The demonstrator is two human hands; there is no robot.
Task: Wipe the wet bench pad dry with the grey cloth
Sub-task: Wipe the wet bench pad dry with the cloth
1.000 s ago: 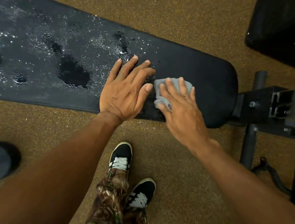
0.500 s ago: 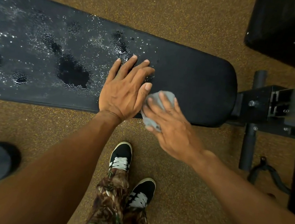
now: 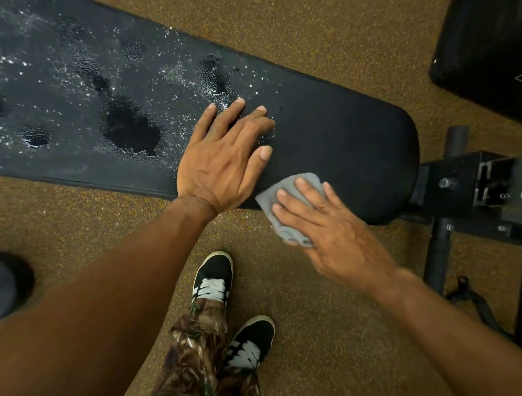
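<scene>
Right hand (image 3: 331, 229) pinches the grey cloth (image 3: 271, 200), fingers flat on top, thumb under its near fold, at the bench pad's (image 3: 343, 135) near edge. Left hand (image 3: 221, 163) lies flat just left. The wet patches (image 3: 130, 126) lie farther left along the pad's length, beyond that hand.

**Camouflage trousers, black trainers, bare forearms**

Both the left forearm (image 3: 104, 284) and the right forearm (image 3: 454, 323) are bare up to the near edge of the view. The left grip (image 3: 221, 163) has raised veins across its back and short, plain nails; the right grip (image 3: 328, 229) is slightly blurred. The trousers (image 3: 197, 358) carry a leaf-pattern camouflage in brown, tan and green. The far shoe (image 3: 215, 272) and the near shoe (image 3: 254, 337) are black trainers with white laces, white side stripes and pale cream soles.
</scene>
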